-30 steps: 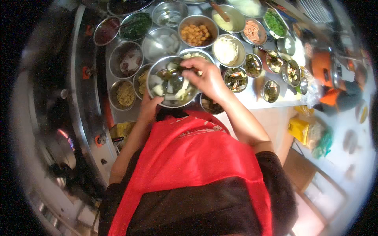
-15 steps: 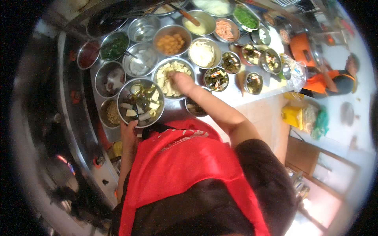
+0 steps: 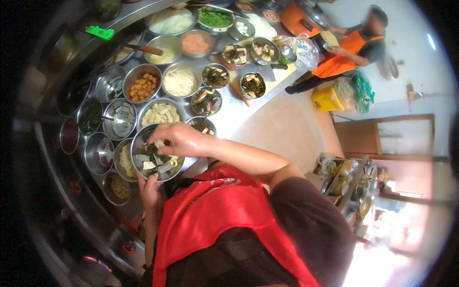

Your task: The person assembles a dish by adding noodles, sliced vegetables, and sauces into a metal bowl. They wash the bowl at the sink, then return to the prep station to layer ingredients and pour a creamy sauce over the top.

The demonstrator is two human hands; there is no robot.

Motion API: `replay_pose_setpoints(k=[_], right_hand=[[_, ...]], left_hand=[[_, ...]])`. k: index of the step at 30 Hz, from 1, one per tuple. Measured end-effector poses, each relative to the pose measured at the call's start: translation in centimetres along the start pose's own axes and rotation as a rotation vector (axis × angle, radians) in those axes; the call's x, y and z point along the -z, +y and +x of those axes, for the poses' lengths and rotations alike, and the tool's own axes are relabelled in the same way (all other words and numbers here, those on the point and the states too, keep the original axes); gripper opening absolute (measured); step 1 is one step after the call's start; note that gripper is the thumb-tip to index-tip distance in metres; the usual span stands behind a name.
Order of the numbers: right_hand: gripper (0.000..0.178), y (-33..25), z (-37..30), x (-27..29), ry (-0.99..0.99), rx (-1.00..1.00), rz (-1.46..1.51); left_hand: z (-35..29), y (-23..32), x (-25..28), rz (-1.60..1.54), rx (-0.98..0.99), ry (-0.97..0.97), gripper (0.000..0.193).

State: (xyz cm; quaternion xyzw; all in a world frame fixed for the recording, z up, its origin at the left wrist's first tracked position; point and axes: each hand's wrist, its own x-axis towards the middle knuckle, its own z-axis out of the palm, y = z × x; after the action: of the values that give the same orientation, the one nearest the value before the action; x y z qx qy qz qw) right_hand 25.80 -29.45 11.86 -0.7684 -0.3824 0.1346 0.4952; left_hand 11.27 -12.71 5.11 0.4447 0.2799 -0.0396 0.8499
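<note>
My left hand (image 3: 150,190) grips the lower rim of a steel bowl (image 3: 178,168) tilted toward me. In the bowl lie dark seaweed, pale chunks and grey-white slabs. Over it reaches my right hand (image 3: 181,138), its fingers closed around a pale, tofu-like piece (image 3: 160,143). Just beyond stands a bowl of similar pale cubes (image 3: 162,114), partly covered by the held bowl. Beside my right forearm sits a small filled bowl (image 3: 201,125), partly hidden by that arm.
Several steel bowls crowd the counter, among them orange chunks (image 3: 142,83), white shreds (image 3: 179,81) and chopped greens (image 3: 215,17). Several filled bowls, one of them here (image 3: 253,85), stand by a cutting board (image 3: 282,79). A person in an orange apron (image 3: 342,50) holds a bowl beside an orange pot (image 3: 299,20).
My right hand has moved from the bowl of pale cubes to above the held bowl, bringing a piece along. The view has turned, showing more of the room on the right.
</note>
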Motion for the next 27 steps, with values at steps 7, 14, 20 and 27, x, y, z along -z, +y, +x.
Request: replay_pose_setpoints(k=[7,14,20,27], right_hand=[[0.017,4.8,-6.0,7.5,0.296,0.014,0.003],[0.014,11.6,-16.3,18.9,0.575,-0.26,0.304],[0.016,17.1,-22.3,24.9,0.79,-0.651,0.754],[0.015,17.9,-24.0,27.0,0.735,-0.681,0.591]], left_hand=[[0.4,-5.4,-7.7,0.121,0.025,-0.041,0.052],[1.9,-14.9,-14.7,-0.06,0.23,0.044,0.053],[4.6,-18.1,-18.5,0.155,0.311,-0.023,0.06],[10.9,-23.8,-21.1,-0.061,0.219,0.015,0.063]])
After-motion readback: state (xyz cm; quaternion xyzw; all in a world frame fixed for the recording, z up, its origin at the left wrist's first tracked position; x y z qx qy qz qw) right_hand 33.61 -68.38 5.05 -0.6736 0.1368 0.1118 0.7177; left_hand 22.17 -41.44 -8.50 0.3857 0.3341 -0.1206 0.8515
